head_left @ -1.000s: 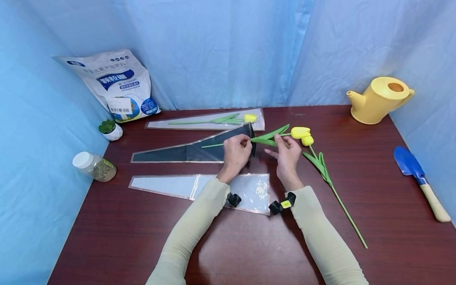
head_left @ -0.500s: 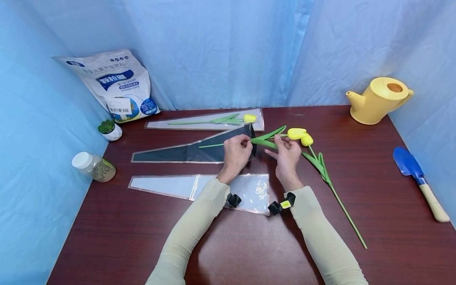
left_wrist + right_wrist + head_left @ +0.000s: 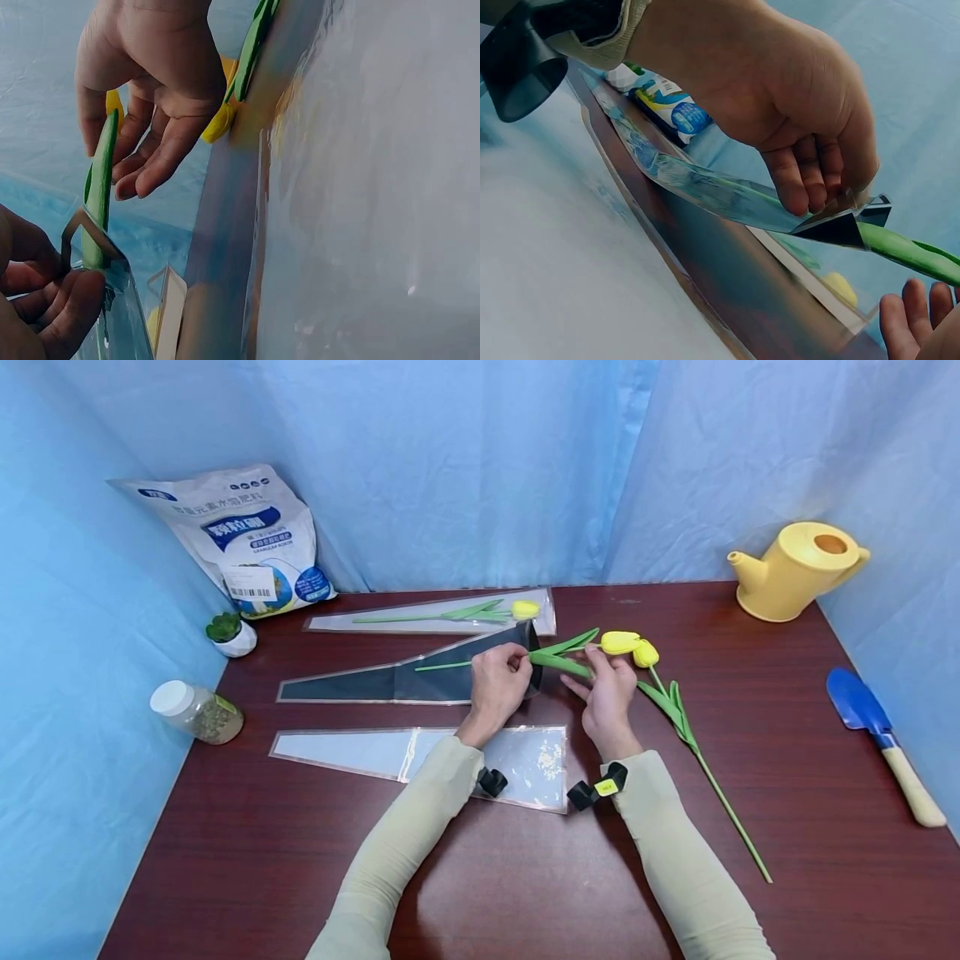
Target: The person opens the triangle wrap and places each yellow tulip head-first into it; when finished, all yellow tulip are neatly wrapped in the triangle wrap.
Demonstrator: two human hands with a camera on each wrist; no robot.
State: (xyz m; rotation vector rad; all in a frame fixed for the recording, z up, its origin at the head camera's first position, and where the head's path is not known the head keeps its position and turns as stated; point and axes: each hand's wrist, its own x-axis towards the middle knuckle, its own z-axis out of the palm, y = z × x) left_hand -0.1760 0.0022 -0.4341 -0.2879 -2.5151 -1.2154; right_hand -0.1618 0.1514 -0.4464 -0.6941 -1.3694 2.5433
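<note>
My left hand (image 3: 500, 689) pinches the open mouth of a black-backed, clear-fronted flower sleeve (image 3: 345, 683). A yellow artificial tulip (image 3: 619, 642) lies partly inside that sleeve; its green stem shows through the clear film. Its green leaves (image 3: 100, 187) stick out of the mouth. Below the bloom, my right hand (image 3: 609, 697) holds the tulip between thumb and fingers, the other fingers loosely bent. In the right wrist view the left hand (image 3: 802, 97) grips the sleeve's edge, with the leaf (image 3: 904, 251) coming out beside it. Another yellow tulip (image 3: 678, 714) lies on the table to the right.
Behind lies a white sleeve (image 3: 337, 622) with a tulip in it; a flat white sleeve (image 3: 337, 750) lies in front. A fertilizer bag (image 3: 251, 539), potted plant (image 3: 236, 635) and jar (image 3: 202, 712) stand left. A yellow watering can (image 3: 795, 572) and blue trowel (image 3: 862, 702) are right.
The held tulip has slid a little left, its stem end further into the black sleeve. My right hand's fingers have shifted slightly along it; the left hand has stayed in place.
</note>
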